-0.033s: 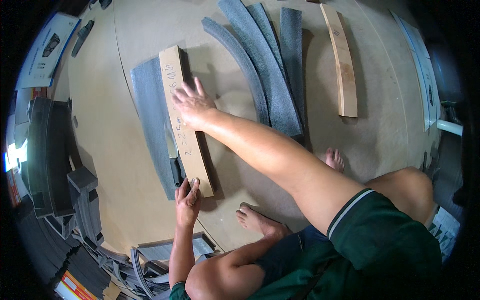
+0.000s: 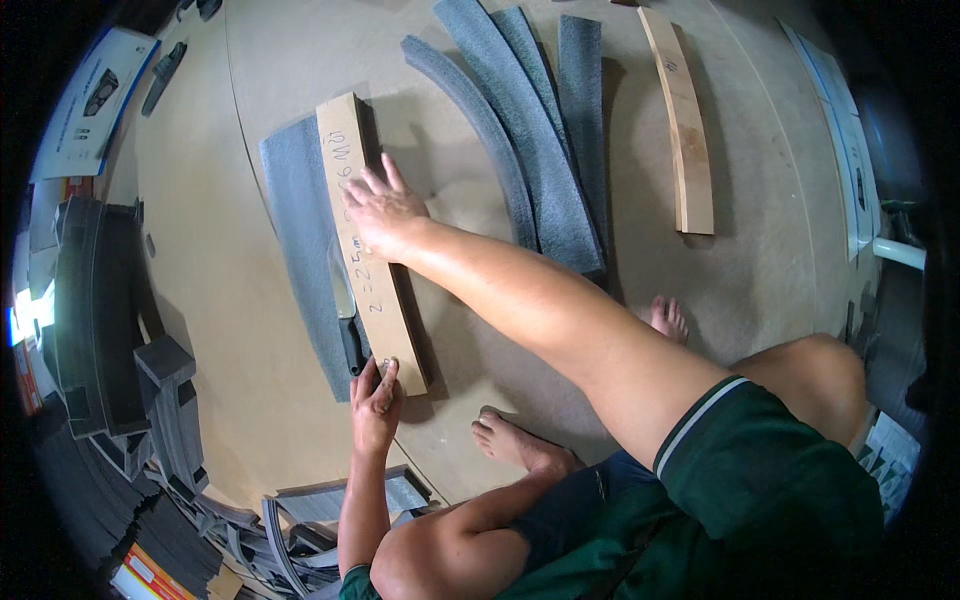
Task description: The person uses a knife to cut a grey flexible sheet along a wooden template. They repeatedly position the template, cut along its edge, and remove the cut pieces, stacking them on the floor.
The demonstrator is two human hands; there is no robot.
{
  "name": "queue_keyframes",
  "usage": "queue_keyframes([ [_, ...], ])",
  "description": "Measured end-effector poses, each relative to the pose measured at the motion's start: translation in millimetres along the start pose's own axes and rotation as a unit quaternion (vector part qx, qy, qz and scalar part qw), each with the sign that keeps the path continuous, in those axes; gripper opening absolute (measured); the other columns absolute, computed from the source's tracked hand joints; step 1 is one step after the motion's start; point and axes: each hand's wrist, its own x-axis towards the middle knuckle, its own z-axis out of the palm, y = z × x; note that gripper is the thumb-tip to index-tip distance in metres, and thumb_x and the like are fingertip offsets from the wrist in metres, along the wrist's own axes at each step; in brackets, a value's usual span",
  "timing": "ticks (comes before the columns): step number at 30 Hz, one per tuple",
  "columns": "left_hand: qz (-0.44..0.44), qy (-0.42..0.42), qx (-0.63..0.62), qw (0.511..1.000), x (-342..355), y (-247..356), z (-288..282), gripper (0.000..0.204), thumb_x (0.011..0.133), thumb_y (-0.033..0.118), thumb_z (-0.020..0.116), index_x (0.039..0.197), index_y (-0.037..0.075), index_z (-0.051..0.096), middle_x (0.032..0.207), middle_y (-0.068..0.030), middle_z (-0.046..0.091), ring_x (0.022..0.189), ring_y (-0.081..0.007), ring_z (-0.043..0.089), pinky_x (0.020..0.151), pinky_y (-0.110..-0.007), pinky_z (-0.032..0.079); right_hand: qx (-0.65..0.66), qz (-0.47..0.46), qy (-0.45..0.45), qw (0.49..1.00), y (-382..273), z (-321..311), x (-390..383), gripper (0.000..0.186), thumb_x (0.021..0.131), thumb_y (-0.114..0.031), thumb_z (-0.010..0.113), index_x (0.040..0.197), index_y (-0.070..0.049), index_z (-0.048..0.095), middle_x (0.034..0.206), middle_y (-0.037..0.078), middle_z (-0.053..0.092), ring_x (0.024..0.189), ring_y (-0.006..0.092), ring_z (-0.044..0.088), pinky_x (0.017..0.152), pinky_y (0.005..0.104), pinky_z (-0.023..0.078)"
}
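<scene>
A long wooden board (image 2: 337,140) with handwriting on it lies along the right side of a grey foam sheet (image 2: 300,210). My right hand (image 2: 385,215) presses flat on the board's middle, fingers spread. At the board's near end, my left hand (image 2: 378,400) has its thumb on top and its fingers at the left edge, closed on that end. A knife with a black handle (image 2: 351,345) lies along the board's left edge, over the foam, its blade pointing away from me. The handle's end is close to my left fingertips.
Several grey foam strips (image 2: 520,130) lie fanned out beyond my right forearm. Farther right is a second wooden piece (image 2: 685,130). Dark foam offcuts (image 2: 170,400) are piled at the left. A dark long tool (image 2: 165,75) lies at the far left. My bare foot (image 2: 520,440) rests near the board.
</scene>
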Motion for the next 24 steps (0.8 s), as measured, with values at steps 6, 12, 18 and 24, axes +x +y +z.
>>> queue_keyframes([
  [6, 0.002, -0.008, 0.009, 1.0, 3.3, 3.0, -3.0, 0.057, 0.087, -0.002, 0.077, 0.14, 0.018, 0.073, 0.145, -0.0187, 0.065, 0.123, -0.0373, 0.064, 0.104, -0.046, 0.052, -0.198, -0.061, -0.15, 0.967, -18.3, -39.5, -5.9, 0.149, 0.064, -0.088, 0.08, 0.169, 0.002, 0.022, 0.175, 0.025, 0.026, 0.164, 0.0387, 0.021, 0.131, 0.0657, -0.005],
  [12, -0.001, -0.036, 0.0, 0.999, 4.7, 15.2, -23.4, 0.051, 0.089, 0.005, 0.079, 0.139, 0.013, 0.073, 0.141, -0.0188, 0.067, 0.122, -0.0367, 0.065, 0.104, -0.046, 0.054, -0.217, -0.049, -0.183, 0.958, -30.1, -46.8, -12.2, 0.155, 0.061, -0.076, 0.09, 0.17, 0.003, 0.013, 0.176, 0.029, 0.02, 0.164, 0.0437, 0.017, 0.13, 0.0688, -0.003],
  [18, -0.195, 0.106, -0.048, 0.974, 26.5, -4.6, -27.7, 0.039, 0.092, 0.019, 0.083, 0.125, 0.003, 0.068, 0.124, -0.0181, 0.069, 0.118, -0.0356, 0.066, 0.098, -0.041, 0.054, -0.201, -0.005, -0.175, 0.964, -39.3, -27.1, 1.0, 0.161, 0.056, -0.063, 0.099, 0.172, 0.001, 0.007, 0.178, 0.028, 0.013, 0.163, 0.0489, 0.015, 0.129, 0.0714, -0.001],
  [24, -0.199, 0.122, 0.029, 0.972, 42.3, -21.5, -4.6, 0.046, 0.096, 0.025, 0.078, 0.126, -0.003, 0.057, 0.12, -0.0273, 0.066, 0.112, -0.0476, 0.064, 0.094, -0.055, 0.051, -0.097, 0.034, -0.178, 0.979, -33.6, -27.7, -3.9, 0.157, 0.059, -0.057, 0.1, 0.173, -0.004, 0.007, 0.18, 0.025, 0.006, 0.162, 0.0549, 0.011, 0.124, 0.0795, 0.006],
])
